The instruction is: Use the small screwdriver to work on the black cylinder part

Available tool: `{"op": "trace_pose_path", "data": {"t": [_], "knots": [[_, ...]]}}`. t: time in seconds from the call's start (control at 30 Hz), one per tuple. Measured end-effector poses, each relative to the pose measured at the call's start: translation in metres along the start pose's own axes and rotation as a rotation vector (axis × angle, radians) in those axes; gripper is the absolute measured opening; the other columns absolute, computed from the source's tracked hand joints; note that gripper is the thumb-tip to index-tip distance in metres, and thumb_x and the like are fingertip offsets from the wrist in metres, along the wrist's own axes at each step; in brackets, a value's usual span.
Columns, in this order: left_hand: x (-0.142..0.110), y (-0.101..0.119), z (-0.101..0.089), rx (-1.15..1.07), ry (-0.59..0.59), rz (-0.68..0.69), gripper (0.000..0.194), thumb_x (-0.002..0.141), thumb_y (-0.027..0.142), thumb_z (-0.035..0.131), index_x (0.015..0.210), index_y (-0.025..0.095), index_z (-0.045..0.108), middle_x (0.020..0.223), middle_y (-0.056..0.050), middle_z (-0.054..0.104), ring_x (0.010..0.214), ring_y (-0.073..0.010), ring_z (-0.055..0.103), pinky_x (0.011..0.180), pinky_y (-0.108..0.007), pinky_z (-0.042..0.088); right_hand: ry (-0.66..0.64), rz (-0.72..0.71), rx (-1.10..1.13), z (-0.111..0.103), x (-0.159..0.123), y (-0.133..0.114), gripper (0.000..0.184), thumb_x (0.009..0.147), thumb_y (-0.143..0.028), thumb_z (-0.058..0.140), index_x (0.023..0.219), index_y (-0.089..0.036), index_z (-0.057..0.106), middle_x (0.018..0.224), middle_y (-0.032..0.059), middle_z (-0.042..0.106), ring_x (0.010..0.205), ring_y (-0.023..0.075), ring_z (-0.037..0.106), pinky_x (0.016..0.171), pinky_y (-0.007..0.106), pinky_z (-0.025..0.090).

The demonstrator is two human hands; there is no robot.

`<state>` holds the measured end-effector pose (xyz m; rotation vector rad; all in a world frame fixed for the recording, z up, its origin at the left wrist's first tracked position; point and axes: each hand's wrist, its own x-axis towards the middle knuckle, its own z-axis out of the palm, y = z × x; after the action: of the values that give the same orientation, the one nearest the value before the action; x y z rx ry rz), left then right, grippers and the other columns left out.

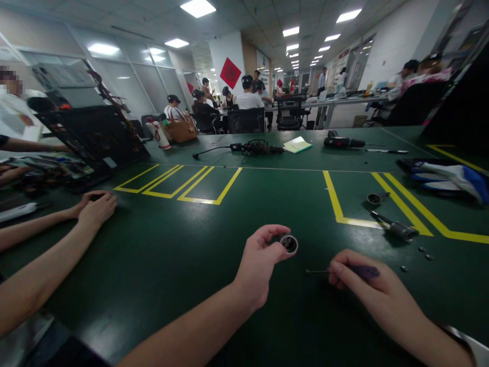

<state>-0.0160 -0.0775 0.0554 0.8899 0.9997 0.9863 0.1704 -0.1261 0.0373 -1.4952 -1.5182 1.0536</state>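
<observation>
In the head view, my left hand (256,262) pinches a small round metal housing (289,245) between thumb and fingers. Its open, hollow end faces me, and some inner parts show dimly. My right hand (369,285) is closed around a screwdriver (318,271) with a dark purple handle. The shaft points left, its tip a little below and to the right of the housing, not touching it. Something small sits at the tip, too small to name. Right of my hands lie a dark cylindrical tool part (401,230), another round metal part (376,198) and several small pieces (404,268).
Yellow tape (336,201) marks the green table (171,265). Gloves (453,178), a power drill (344,141), a notepad (298,145) and a cabled device (255,147) lie farther back. A co-worker's hands (97,206) rest at left, near a black rack (91,135).
</observation>
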Motion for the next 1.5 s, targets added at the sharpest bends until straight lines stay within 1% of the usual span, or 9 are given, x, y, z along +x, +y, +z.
{"op": "trace_pose_path", "data": {"t": [0.17,0.27,0.43,0.53,0.7,0.87,1.03,1.37,1.5], "knots": [[0.001,0.0,0.0,0.008,0.015,-0.012,0.025,0.072,0.001,0.055,0.092,0.012,0.063,0.095,-0.007,0.063,0.091,-0.0181,0.062,0.084,-0.035,0.052,0.071,0.164,0.543,0.004,0.0,0.0,0.027,0.077,-0.044,0.061,0.067,-0.019,0.063,0.063,0.0025,0.065,0.061,0.018,0.06,0.059,0.03,0.049],[0.001,0.001,0.002,0.013,0.025,-0.027,0.025,0.072,0.0,0.054,0.092,0.012,0.063,0.094,-0.008,0.064,0.089,-0.0178,0.063,0.084,-0.034,0.052,0.115,0.091,0.705,0.003,-0.004,-0.001,0.022,0.079,-0.041,0.062,0.071,-0.02,0.065,0.068,0.0029,0.067,0.065,0.0184,0.063,0.062,0.031,0.054],[-0.003,0.002,0.005,0.029,0.013,-0.035,0.024,0.072,0.0,0.057,0.091,0.011,0.064,0.092,-0.007,0.066,0.089,-0.018,0.063,0.084,-0.035,0.052,0.136,-0.196,0.341,0.003,-0.015,0.0,0.018,0.084,-0.036,0.059,0.09,-0.023,0.07,0.088,0.0063,0.072,0.086,0.0213,0.068,0.073,0.029,0.057],[-0.004,0.0,0.004,0.035,-0.01,-0.031,0.025,0.071,0.001,0.06,0.092,0.012,0.065,0.091,-0.007,0.067,0.088,-0.0179,0.063,0.084,-0.035,0.052,0.16,-0.314,0.116,0.006,-0.019,-0.005,0.016,0.085,-0.032,0.057,0.092,-0.025,0.07,0.09,0.0053,0.073,0.085,0.0199,0.069,0.071,0.025,0.059],[-0.004,-0.003,0.005,0.076,-0.014,-0.025,0.025,0.07,0.001,0.06,0.093,0.012,0.065,0.092,-0.007,0.068,0.088,-0.0174,0.064,0.083,-0.034,0.051,0.218,-0.484,-0.087,0.009,-0.021,-0.009,0.016,0.084,-0.024,0.058,0.096,-0.028,0.068,0.093,0.0008,0.073,0.085,0.0155,0.07,0.076,0.019,0.057],[-0.004,-0.004,0.006,0.09,-0.035,0.009,0.022,0.072,0.003,0.06,0.092,0.011,0.065,0.088,-0.008,0.069,0.084,-0.0168,0.065,0.081,-0.033,0.052,0.204,-0.535,-0.21,0.009,-0.024,-0.001,0.021,0.083,-0.024,0.059,0.103,-0.029,0.065,0.1,0.0004,0.072,0.092,0.0161,0.068,0.084,0.022,0.055],[-0.003,-0.009,0.004,0.144,-0.063,0.09,0.021,0.074,0.006,0.057,0.091,0.013,0.067,0.09,-0.007,0.069,0.084,-0.0168,0.065,0.079,-0.032,0.052,0.178,-0.554,-0.246,0.008,-0.024,0.001,0.024,0.083,-0.024,0.059,0.106,-0.027,0.065,0.103,0.0034,0.072,0.093,0.0205,0.069,0.082,0.029,0.057],[-0.002,-0.013,0.001,0.233,-0.092,0.18,0.019,0.076,0.008,0.052,0.085,0.014,0.068,0.093,-0.006,0.068,0.08,-0.0151,0.064,0.071,-0.027,0.053,0.195,-0.679,-0.329,0.008,-0.026,0.003,0.03,0.079,-0.019,0.061,0.108,-0.027,0.064,0.104,0.0041,0.072,0.094,0.0233,0.069,0.084,0.032,0.057],[-0.003,-0.011,0.003,0.252,-0.075,0.179,0.02,0.074,0.006,0.052,0.084,0.013,0.068,0.088,-0.006,0.069,0.076,-0.0151,0.064,0.069,-0.027,0.053,0.204,-0.706,-0.376,0.008,-0.028,0.001,0.032,0.078,-0.019,0.063,0.109,-0.028,0.063,0.105,0.0022,0.072,0.095,0.0209,0.069,0.085,0.028,0.056]]}}
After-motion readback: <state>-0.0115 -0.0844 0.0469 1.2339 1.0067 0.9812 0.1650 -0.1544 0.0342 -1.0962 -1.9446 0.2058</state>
